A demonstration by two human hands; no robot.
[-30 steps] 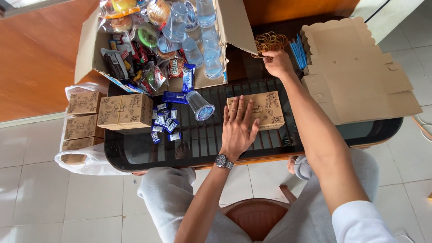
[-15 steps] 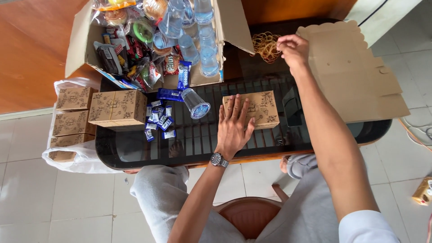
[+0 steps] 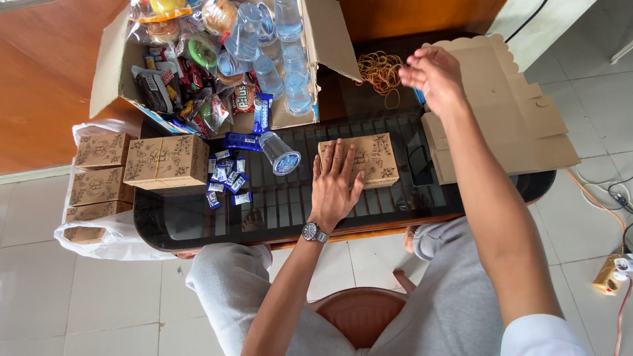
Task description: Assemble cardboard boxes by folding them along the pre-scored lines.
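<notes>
My left hand (image 3: 335,186) lies flat, fingers spread, on the near-left part of a small closed brown printed box (image 3: 374,157) on the dark glass table (image 3: 198,221). A watch sits on that wrist. My right hand (image 3: 432,74) is raised and blurred above the table's far side, just right of a pile of tan rubber bands (image 3: 380,70). Its fingers look drawn together; whether they hold a band is unclear.
A big open carton (image 3: 330,41) of snack packets and sealed water cups stands at the back left. A clear cup (image 3: 279,153), blue sachets (image 3: 224,179) and another printed box (image 3: 166,161) lie left of my hand. Flat cardboard blanks (image 3: 521,125) are at right; a white bag (image 3: 105,231) of boxes hangs left.
My right hand has lifted off the rubber band pile and drawn back to the right. My left hand stays pressed on the box.
</notes>
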